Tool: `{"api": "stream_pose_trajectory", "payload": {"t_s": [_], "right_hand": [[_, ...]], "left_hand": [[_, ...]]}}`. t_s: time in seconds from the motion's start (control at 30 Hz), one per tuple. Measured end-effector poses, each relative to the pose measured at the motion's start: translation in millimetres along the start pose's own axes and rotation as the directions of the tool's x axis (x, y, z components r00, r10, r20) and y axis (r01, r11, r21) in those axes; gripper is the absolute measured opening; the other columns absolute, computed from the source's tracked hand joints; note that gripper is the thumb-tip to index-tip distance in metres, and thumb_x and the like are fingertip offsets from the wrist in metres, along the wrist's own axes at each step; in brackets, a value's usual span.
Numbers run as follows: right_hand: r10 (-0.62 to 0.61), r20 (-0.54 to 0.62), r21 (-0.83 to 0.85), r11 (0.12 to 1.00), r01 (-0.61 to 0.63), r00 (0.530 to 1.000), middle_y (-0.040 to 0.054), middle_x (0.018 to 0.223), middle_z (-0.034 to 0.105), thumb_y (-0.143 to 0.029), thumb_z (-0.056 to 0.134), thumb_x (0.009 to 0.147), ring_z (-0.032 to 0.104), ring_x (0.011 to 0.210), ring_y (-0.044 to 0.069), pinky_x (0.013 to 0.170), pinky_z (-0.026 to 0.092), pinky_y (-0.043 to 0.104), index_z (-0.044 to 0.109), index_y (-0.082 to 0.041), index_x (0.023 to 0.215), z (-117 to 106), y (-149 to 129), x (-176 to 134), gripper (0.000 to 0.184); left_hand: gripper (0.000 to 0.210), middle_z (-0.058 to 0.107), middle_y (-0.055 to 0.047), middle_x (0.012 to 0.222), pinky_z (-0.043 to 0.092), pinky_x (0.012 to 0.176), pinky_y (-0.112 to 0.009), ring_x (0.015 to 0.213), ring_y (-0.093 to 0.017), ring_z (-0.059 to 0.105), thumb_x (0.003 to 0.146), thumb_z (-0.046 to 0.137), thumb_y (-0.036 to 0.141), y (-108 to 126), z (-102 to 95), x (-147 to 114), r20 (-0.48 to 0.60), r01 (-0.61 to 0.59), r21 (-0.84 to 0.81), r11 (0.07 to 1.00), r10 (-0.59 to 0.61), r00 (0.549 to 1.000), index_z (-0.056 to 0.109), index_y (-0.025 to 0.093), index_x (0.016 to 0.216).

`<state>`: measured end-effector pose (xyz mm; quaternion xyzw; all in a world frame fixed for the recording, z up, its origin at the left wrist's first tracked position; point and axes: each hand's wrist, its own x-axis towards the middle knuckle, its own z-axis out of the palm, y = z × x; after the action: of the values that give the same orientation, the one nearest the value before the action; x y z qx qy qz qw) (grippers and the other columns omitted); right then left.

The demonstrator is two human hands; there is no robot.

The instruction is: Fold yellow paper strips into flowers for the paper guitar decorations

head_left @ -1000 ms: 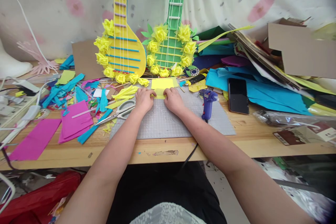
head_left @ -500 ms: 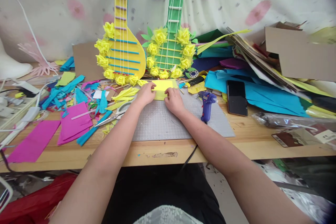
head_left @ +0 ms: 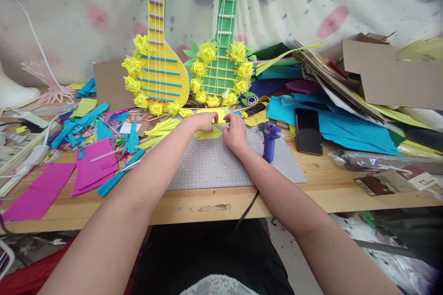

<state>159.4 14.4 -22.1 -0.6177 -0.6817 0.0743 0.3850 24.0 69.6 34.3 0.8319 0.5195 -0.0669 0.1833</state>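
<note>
A bright yellow sheet of crepe paper [head_left: 208,134] lies on the grey cutting mat [head_left: 204,166], its near part bent. My left hand [head_left: 205,122] reaches over it, fingers curled down and closed on the paper. Close beside it, my right hand [head_left: 236,133] has its fingertips pinched at the sheet's right side. The fingertips partly cover the paper. Right of this hand a purple glue gun [head_left: 270,140] stands on the mat. Behind are a yellow paper guitar [head_left: 166,73] and a green paper guitar [head_left: 221,67], both edged with yellow paper flowers.
Magenta paper pieces [head_left: 95,166], blue scraps and yellow strips [head_left: 161,129] are strewn on the left. My left forearm mostly hides the scissors. A black phone [head_left: 307,131] rests on blue paper [head_left: 356,131] to the right, near stacked cardboard [head_left: 391,73]. The glue gun's cord hangs over the table edge.
My left hand has moved right, closer to my right hand, and turned its fingers downward. The paper, flat before, is now bent near the front. The view has shifted slightly.
</note>
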Motion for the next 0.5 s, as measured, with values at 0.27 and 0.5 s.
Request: {"api": "stream_pose_trajectory", "payload": {"t_s": [0.27,0.5], "right_hand": [[0.013,-0.043,0.072,0.997,-0.010,0.999,0.0089,0.094,0.055,-0.007,0.036,0.064,0.048,0.089,0.020,0.080,0.040,0.033,0.048,-0.018,0.092,-3,-1,1,0.033],[-0.187,0.047,0.038,0.982,0.185,0.981,0.0082,0.097,0.058,-0.017,0.046,0.071,0.050,0.090,0.022,0.078,0.041,0.034,0.051,-0.019,0.097,-3,-11,-4,0.026]], "left_hand": [[0.022,0.066,-0.006,0.092,0.048,0.074,-0.030,0.080,-0.019,0.062,0.068,0.053,0.015,-14,7.9,-18,-0.293,0.044,-0.369,0.928,-0.161,0.943,0.063,0.017,0.087],[0.037,0.063,-0.009,0.106,0.049,0.085,-0.027,0.086,-0.013,0.063,0.067,0.057,0.010,-4,36.1,-39,-0.175,-0.133,-0.984,0.119,-0.484,0.858,0.058,0.012,0.104]]}}
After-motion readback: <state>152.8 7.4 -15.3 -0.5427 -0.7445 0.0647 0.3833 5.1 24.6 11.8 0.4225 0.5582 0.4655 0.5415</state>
